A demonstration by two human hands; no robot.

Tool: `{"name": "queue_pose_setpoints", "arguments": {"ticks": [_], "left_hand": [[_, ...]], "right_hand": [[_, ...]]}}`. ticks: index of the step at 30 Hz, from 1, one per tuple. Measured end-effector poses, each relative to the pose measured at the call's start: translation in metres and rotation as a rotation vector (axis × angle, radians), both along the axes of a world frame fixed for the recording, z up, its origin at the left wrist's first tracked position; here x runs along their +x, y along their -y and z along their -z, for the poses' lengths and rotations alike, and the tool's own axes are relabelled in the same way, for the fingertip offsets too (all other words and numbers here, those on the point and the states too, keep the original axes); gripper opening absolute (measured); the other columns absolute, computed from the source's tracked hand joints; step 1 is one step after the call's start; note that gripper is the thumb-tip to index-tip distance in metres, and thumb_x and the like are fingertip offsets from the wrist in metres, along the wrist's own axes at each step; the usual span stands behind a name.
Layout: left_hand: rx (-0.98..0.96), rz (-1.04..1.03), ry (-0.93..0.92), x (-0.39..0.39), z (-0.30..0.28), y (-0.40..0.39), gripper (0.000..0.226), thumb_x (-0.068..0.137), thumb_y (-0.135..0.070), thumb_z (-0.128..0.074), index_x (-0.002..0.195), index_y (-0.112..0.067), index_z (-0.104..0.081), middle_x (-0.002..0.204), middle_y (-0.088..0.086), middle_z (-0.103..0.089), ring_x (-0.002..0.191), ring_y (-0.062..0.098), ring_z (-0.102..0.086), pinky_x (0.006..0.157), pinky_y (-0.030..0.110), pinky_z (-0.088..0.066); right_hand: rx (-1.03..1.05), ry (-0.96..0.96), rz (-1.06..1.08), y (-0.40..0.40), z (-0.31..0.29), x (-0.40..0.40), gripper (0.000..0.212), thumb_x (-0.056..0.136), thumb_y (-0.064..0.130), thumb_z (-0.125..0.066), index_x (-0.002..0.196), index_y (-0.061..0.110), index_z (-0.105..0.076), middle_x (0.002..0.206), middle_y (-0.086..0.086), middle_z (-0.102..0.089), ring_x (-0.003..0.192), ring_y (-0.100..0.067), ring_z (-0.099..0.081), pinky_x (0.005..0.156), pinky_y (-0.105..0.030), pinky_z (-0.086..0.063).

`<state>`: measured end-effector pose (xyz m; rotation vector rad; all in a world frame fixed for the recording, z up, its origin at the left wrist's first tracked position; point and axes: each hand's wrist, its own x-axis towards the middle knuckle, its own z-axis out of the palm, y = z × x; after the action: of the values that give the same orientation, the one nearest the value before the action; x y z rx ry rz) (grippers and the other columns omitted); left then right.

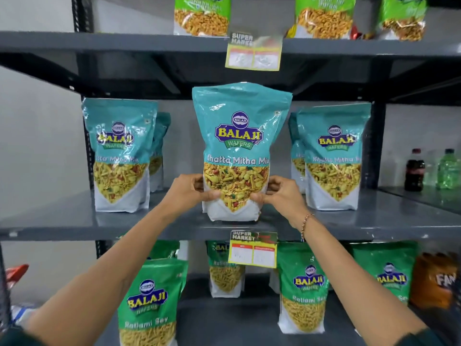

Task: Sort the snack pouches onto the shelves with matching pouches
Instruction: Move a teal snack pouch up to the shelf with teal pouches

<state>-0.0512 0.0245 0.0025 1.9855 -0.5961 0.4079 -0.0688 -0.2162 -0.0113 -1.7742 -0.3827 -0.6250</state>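
Note:
A teal Khatta Mitha Mix pouch (238, 146) stands upright at the middle of the grey middle shelf (62, 221). My left hand (189, 189) grips its lower left side and my right hand (279, 193) grips its lower right side. Matching teal pouches stand on the same shelf, at the left (119, 156) and at the right (334, 156), with more behind them. Green Ratlami Sev pouches (149, 303) fill the shelf below. Lighter green pouches (202, 16) stand on the top shelf.
Yellow price tags hang from the top shelf edge (254, 51) and the middle shelf edge (253, 249). A dark cola bottle (414, 171) and a green bottle (449, 169) stand on the neighbouring rack at right. An orange bottle pack (434, 280) sits at lower right.

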Motion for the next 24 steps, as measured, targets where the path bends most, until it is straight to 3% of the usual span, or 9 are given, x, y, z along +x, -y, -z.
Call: {"name": "queue_pose_setpoints", "arguments": {"ticks": [4,10,16,24], "left_hand": [[-0.027,-0.006,-0.068,0.04,0.004,0.012,0.036,0.07,-0.025,-0.08,0.102,-0.013,-0.072,0.102,0.001,-0.075,0.097,0.013,-0.069,0.099,0.038,-0.051],[-0.088,0.009,-0.112,0.073,0.009,0.025,0.034,0.073,-0.018,-0.078,0.105,-0.01,-0.07,0.107,0.006,-0.074,0.1,0.018,-0.069,0.097,0.041,-0.052],[-0.086,0.045,-0.124,0.081,0.014,0.025,0.033,0.074,-0.022,-0.077,0.105,-0.015,-0.068,0.109,0.005,-0.072,0.102,0.017,-0.067,0.094,0.035,-0.052],[-0.095,0.04,-0.181,0.078,0.015,0.029,0.035,0.077,-0.021,-0.073,0.11,-0.011,-0.065,0.111,0.005,-0.07,0.103,0.019,-0.065,0.095,0.035,-0.051]], "right_hand": [[0.025,-0.084,0.028,0.003,0.002,0.039,0.037,0.053,0.015,-0.086,0.081,0.019,-0.062,0.095,-0.007,-0.07,0.088,-0.016,-0.066,0.074,-0.026,-0.055],[0.014,-0.128,0.043,0.009,-0.001,0.068,0.033,0.057,0.011,-0.084,0.081,0.018,-0.062,0.101,-0.012,-0.07,0.094,-0.022,-0.066,0.085,-0.038,-0.055],[-0.023,-0.134,0.026,0.01,0.001,0.073,0.031,0.063,0.013,-0.08,0.085,0.02,-0.06,0.101,-0.006,-0.067,0.095,-0.018,-0.063,0.083,-0.032,-0.053],[-0.082,-0.142,0.038,0.01,0.003,0.076,0.036,0.066,0.021,-0.079,0.096,0.017,-0.059,0.105,-0.005,-0.066,0.099,-0.019,-0.062,0.091,-0.038,-0.052]]}}
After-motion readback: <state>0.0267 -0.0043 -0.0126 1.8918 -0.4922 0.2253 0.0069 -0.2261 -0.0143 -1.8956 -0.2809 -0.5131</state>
